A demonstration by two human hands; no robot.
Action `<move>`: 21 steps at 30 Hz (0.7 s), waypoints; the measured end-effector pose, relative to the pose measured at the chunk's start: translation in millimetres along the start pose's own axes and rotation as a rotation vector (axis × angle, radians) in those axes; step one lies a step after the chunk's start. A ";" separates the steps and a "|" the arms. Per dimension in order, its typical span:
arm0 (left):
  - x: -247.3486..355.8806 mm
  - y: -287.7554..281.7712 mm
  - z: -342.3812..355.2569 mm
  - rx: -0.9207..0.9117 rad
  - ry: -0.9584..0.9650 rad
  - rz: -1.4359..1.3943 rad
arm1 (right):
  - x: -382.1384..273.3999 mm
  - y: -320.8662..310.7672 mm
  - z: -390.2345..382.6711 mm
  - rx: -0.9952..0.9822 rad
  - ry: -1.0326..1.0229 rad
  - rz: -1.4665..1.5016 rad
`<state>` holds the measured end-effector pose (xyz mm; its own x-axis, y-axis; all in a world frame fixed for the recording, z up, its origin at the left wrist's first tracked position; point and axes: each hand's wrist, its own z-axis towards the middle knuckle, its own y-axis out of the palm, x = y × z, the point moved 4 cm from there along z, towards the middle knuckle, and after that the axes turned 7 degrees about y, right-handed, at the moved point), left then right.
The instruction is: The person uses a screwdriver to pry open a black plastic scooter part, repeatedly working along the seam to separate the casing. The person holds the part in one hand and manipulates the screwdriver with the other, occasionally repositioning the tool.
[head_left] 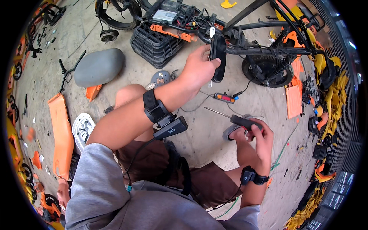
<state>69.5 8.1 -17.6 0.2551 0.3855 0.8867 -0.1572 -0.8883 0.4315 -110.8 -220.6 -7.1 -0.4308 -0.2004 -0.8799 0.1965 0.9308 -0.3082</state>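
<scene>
My left hand (203,67) is closed around an upright, elongated black part (219,57) at the frame of a dismantled two-wheeler (268,51); whether that part is attached, I cannot tell. Lower and to the right, my right hand (258,138) grips a screwdriver (244,122) by its dark red-and-black handle, its shaft pointing left toward the floor between my legs. A small red-and-black device (224,97) lies on the concrete below the black part, with cables running to it.
A grey seat (99,67), a black plastic crate (151,48) and a long orange panel (58,136) lie to the left. Orange panels (293,101) and heaps of yellow parts (333,111) line the right side, beside a mesh barrier. A loose wheel (117,19) stands at the top.
</scene>
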 end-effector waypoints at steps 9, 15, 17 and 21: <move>-17.9 -3.3 6.6 0.071 -0.071 0.037 | 4.2 -33.0 -4.4 0.222 -0.145 0.212; -21.4 2.6 0.5 0.015 -0.240 -0.065 | 6.1 -31.7 -13.6 0.249 -0.233 0.365; -21.6 6.6 -1.1 0.003 -0.260 -0.091 | 6.1 -33.4 -16.8 0.244 -0.260 0.460; -16.5 19.3 -10.4 -0.074 -0.249 -0.151 | -11.1 -12.5 -22.0 0.196 -0.333 0.700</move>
<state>52.4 -12.8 -22.1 0.5056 0.4309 0.7475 -0.1666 -0.8013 0.5746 -127.9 -223.3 14.4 0.1294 0.3015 -0.9447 0.4884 0.8097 0.3253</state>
